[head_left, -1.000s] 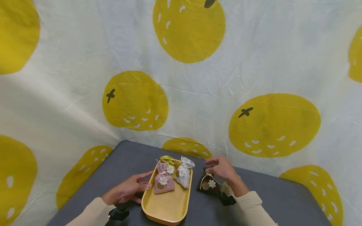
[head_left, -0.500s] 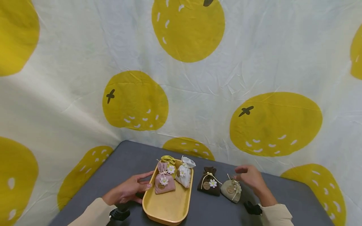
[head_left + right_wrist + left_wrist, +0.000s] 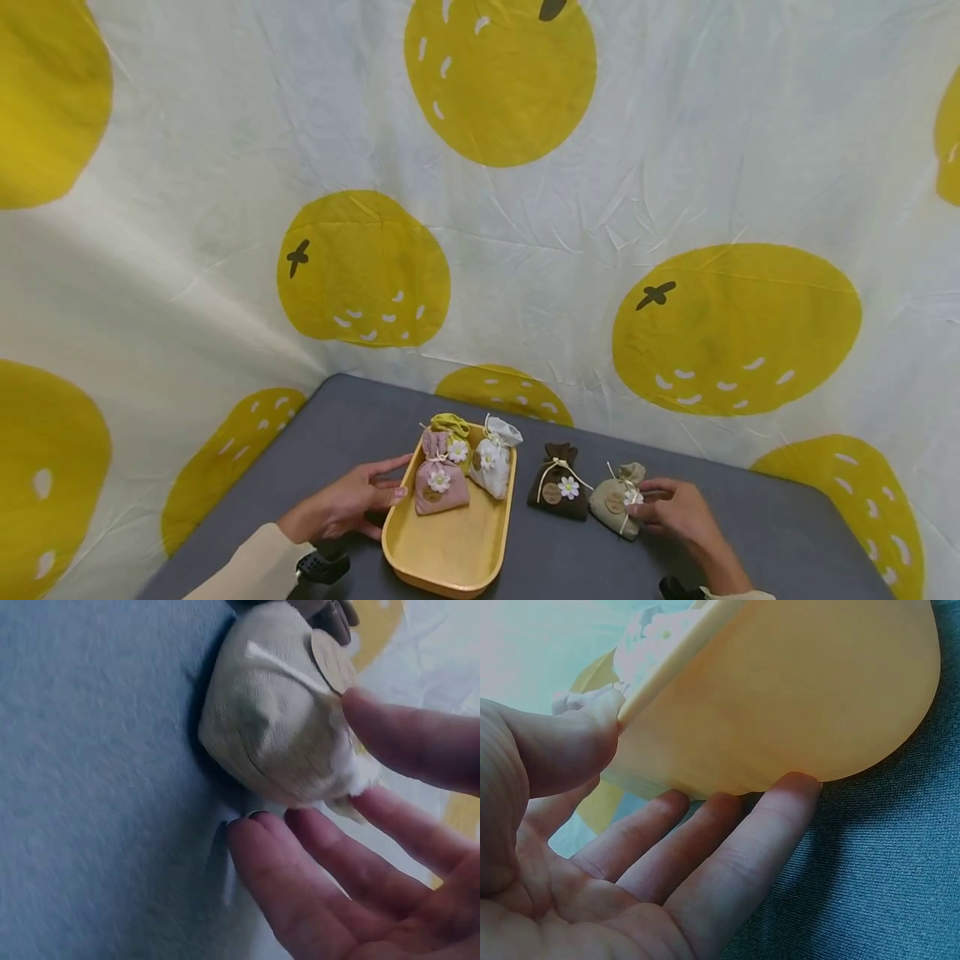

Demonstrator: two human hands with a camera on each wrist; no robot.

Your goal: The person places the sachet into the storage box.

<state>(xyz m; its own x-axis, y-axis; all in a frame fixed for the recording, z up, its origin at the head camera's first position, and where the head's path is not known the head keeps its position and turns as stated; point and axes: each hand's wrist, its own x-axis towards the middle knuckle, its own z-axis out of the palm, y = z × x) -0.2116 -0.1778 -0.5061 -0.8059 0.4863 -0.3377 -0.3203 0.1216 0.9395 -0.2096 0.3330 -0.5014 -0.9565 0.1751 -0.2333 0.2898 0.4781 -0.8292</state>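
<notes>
My left hand [image 3: 352,500] holds a yellow oblong tray [image 3: 450,554] by its left side. In the left wrist view the thumb lies at the rim while the fingertips touch the outer wall low down. Inside the tray are a pink drawstring pouch [image 3: 444,498], a yellow pouch [image 3: 448,422] partly behind it and a white pouch [image 3: 495,481]. To the right lies a beige drawstring pouch [image 3: 606,492] with a flower and round tag. My right hand [image 3: 678,510] is at its right side, thumb over it, fingers extended alongside and not closed round it.
A dark brown drawstring pouch [image 3: 551,473] lies between the tray and the beige pouch. Everything stands on a dark grey table [image 3: 360,417]. Behind and to the left hangs a white cloth [image 3: 525,292] printed with big yellow fruit.
My right hand has moved right from above the brown pouch, then down to the beige pouch, which its arm partly hid before. The left hand stays on the tray.
</notes>
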